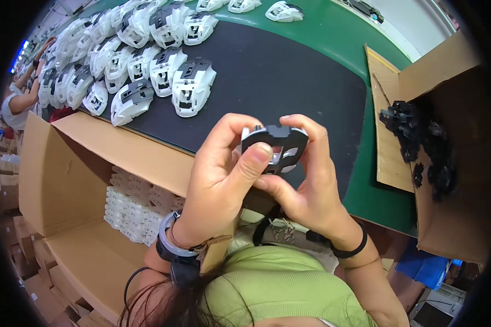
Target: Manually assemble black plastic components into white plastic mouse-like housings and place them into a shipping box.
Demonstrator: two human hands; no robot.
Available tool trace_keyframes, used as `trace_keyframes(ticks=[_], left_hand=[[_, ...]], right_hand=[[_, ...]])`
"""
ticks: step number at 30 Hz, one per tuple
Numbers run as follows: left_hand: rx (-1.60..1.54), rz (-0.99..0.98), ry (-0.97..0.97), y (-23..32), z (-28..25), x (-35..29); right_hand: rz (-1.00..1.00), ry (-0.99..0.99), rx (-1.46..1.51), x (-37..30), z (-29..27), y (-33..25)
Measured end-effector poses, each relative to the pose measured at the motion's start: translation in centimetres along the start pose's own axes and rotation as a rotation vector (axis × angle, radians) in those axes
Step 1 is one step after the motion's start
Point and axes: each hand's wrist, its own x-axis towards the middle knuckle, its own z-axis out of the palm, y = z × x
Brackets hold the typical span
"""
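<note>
Boxes pretty much hem this spot in. One open cardboard box [73, 182] sits left of the left hand [215, 169], with white parts [131, 204] stacked in it, and its long flap [128, 150] runs up toward that hand, along the edge of the black mat [289, 71]. Another open box [390, 177] is off past the right hand [319, 182], with a tangle of black parts [403, 122]. Ahead and left of the hands there's a big crowd of finished-looking shells [193, 87] on the mat and green table [332, 30], plus another person [22, 101] beyond them.

The black-and-white shell [287, 140] is up between both hands, over the near side of the mat. Left thumb's pressed on its face, blocking part of it, and the right hand pinches the other side. Notched dark edge points away from the body; the widest span I can see runs hand to hand, can't tell the true long axis.

Count: two hands, one held shell, two boxes beside them. Crowd overlaps too much to count.
</note>
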Motion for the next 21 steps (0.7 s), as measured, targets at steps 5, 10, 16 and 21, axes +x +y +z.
trace_keyframes(ticks=[5, 10, 16, 21], left_hand=[[0.250, 0.086, -0.124, 0.0, -0.1, 0.1], [0.406, 0.046, -0.078, 0.1, -0.7, -0.1], [0.753, 0.092, -0.051, 0.3, -0.8, -1.4], [0.461, 0.604, 0.347, 4.9, -3.8, -2.5]], right_hand=[[0.044, -0.025, 0.084, 0.0, -0.6, 0.0], [0.052, 0.030, -0.013, -0.4, 1.3, -0.1], [0.153, -0.329, -0.070, 3.6, -3.9, 0.8], [0.602, -0.066, 0.159, 20.3, -9.6, 13.7]])
